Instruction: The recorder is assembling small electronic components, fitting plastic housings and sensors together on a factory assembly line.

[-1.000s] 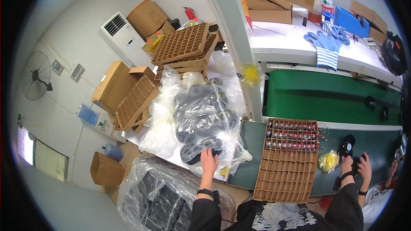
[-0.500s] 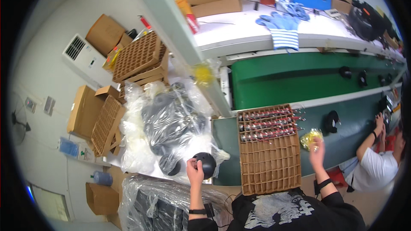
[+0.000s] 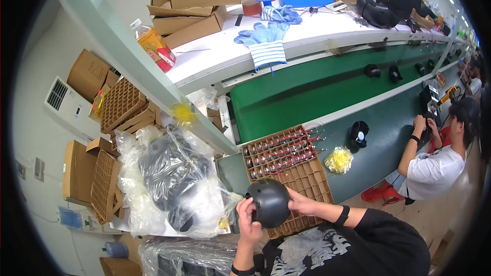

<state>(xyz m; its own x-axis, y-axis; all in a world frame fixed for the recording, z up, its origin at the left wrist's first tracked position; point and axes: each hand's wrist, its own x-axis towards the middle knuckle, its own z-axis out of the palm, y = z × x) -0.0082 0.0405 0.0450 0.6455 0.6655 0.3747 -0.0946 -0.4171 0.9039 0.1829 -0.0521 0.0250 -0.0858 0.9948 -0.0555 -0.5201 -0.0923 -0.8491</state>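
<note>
Head view, looking down at a workstation beside a green conveyor belt.

Centre, near: both hands hold a round black fan-like housing just above the near-left corner of a brown cardboard divider tray. Left hand grips its left rim, thumb and fingers curled round the edge; right hand cups the right side, fingers pressed against the shell — fingertips hidden behind the part. Rear face of the housing not visible; exact type hard to tell.

Tray: far rows filled w/ small dark cylindrical parts w/ red wires; near cells look unfilled, partly covered by hands and forearms.

Right of tray, on the belt: crumpled yellow plastic wad, then a black fan unit. Further small black units lie far along the belt, too small to resolve.

Left: clear plastic bags of black parts — contents blurred by film; a lower bag is cut off at the frame edge. Honeycomb cardboard dividers stacked far left.

Far: white shelf w/ striped work gloves and cardboard boxes.

Right edge: a co-worker in a white shirt, hands at the belt, partly cropped.
</note>
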